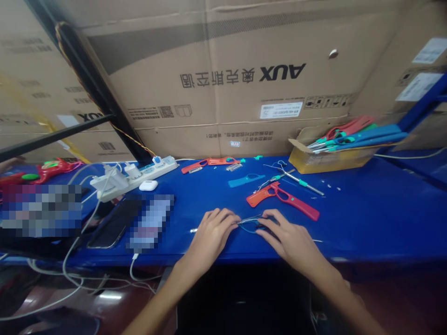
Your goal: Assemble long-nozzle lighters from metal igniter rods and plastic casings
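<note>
Between my two hands, low over the front of the blue table, is a blue lighter casing (247, 228) with thin wires or metal parts along it; the fingers partly cover it. My left hand (213, 232) is closed on its left end, fingertips pinched together. On its right end, my right hand (288, 239) grips with thumb and fingers. Just beyond lie an orange casing half (259, 196) and a red casing half (298, 204). A metal lighter tube with a green collar (307, 185) rests behind them, near another blue casing half (246, 180).
An open carton (314, 163) of assembled long lighters stands at the back right. Orange casing parts (199, 165) lie at the back. To the left are a power strip (167, 165), a white earphone case (148, 185), two phones (113, 225) and loose cables. Cardboard boxes (223, 102) wall the back.
</note>
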The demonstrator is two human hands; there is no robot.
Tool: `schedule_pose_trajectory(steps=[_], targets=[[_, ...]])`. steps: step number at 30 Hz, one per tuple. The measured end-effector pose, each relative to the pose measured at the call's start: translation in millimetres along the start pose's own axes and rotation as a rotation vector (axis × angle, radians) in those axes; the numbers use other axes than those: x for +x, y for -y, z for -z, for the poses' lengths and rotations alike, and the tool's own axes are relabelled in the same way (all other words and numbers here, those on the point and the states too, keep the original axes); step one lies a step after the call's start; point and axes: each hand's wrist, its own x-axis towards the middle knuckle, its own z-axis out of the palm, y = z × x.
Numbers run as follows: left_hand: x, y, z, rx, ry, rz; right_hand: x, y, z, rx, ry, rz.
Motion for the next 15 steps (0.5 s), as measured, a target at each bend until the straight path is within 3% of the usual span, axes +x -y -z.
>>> schedule_pose_trajectory(steps=[15], targets=[[-1.9, -0.5, -2.4, 0.024, -0.019, -0.052, 0.8, 0.7, -1.0, -0.003, -0.063, 0.005]])
